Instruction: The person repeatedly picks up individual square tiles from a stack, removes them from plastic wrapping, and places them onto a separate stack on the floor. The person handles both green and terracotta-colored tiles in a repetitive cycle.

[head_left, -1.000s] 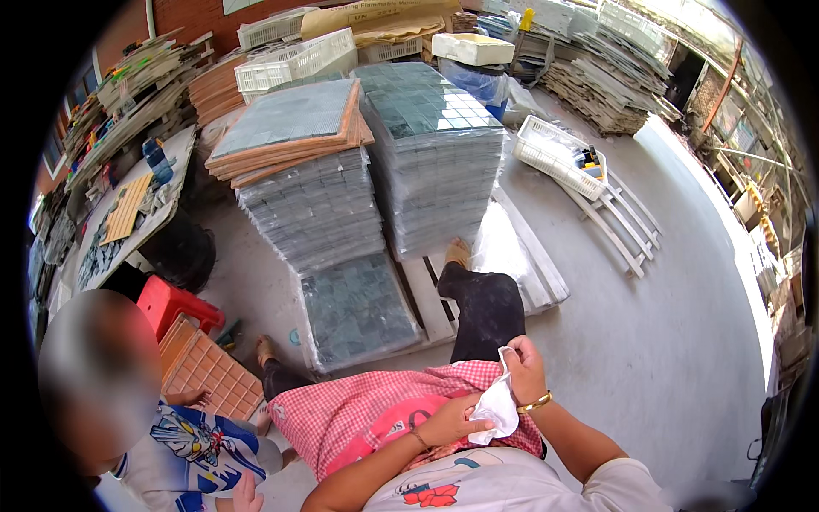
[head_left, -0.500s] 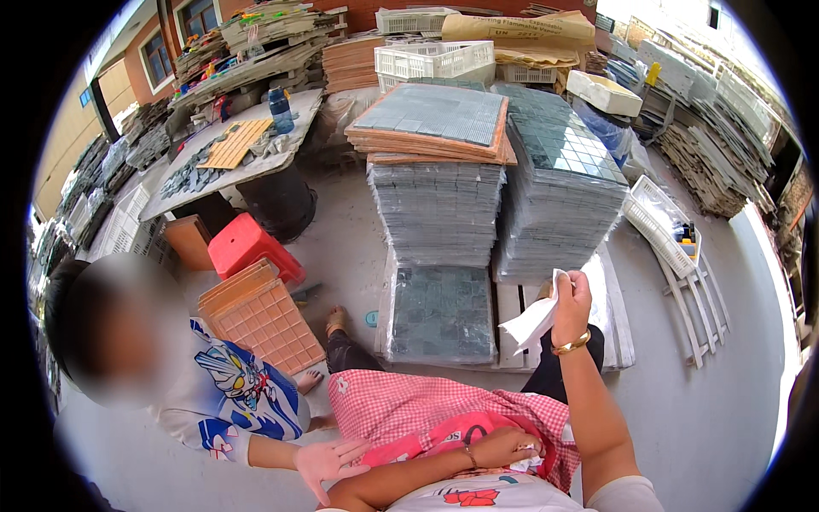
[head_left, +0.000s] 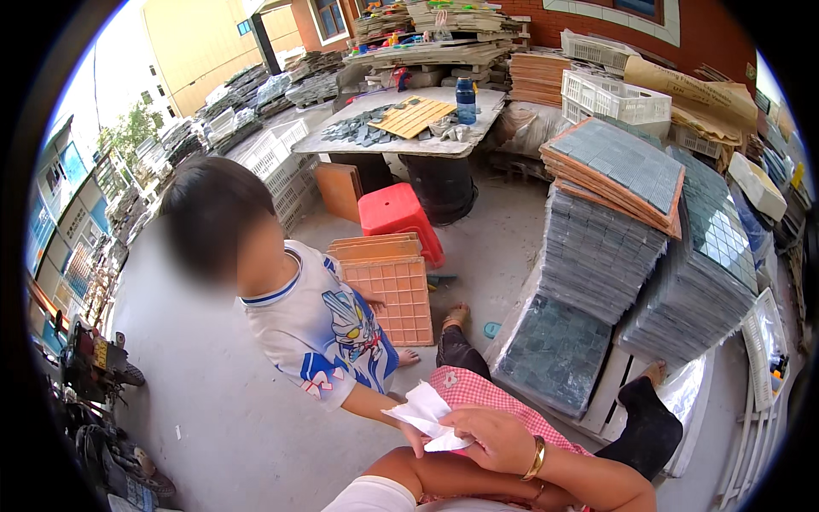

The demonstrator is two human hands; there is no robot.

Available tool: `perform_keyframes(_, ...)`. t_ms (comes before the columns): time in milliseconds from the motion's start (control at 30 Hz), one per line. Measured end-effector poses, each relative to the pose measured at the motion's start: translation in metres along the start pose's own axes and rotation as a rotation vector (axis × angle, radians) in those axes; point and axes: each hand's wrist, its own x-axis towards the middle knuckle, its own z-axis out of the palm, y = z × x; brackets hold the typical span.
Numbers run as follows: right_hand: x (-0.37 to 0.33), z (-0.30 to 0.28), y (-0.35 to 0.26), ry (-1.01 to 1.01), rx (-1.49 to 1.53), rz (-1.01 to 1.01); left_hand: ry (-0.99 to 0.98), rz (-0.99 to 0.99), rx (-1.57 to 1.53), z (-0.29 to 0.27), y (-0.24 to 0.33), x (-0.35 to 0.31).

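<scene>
My right hand (head_left: pixel 495 439), with a gold bangle at its wrist, pinches a white tissue (head_left: pixel 420 414). The tissue hangs over the outstretched hand (head_left: pixel 413 437) of another person standing at my left; whether they touch I cannot tell. My left forearm (head_left: pixel 431 471) lies bent across my lap, passing under my right forearm. That arm hides my left hand, so its fingers and anything in them do not show. A pink checked apron (head_left: pixel 503 401) covers my lap.
Ahead to the right, wrapped tile stacks (head_left: pixel 589 256) stand on a pallet beside a low tile pile (head_left: pixel 554 350). Orange plastic trays (head_left: pixel 388 299) lean near a red stool (head_left: pixel 397 218). A table (head_left: pixel 324 145) bears tile pieces and a blue bottle (head_left: pixel 465 101). Motorbikes (head_left: pixel 111 410) stand far left.
The view has turned left. My right hand has come down and leftward with the tissue, to the other person's hand. My left hand, which held crumpled white tissue, is now hidden.
</scene>
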Motion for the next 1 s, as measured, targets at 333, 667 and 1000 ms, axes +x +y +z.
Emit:
perform_keyframes(333,0.019,0.026,0.019,-0.412,-0.168,-0.064,-0.001,-0.040,0.136,0.008,-0.005,0.031)
perform_keyframes(667,0.039,0.057,0.026,-0.448,-0.359,-0.161,0.031,-0.035,0.184,0.011,-0.014,0.043)
perform_keyframes(1000,0.073,0.023,-0.001,-0.231,-0.413,-0.189,0.049,-0.044,0.212,0.019,-0.014,0.039)
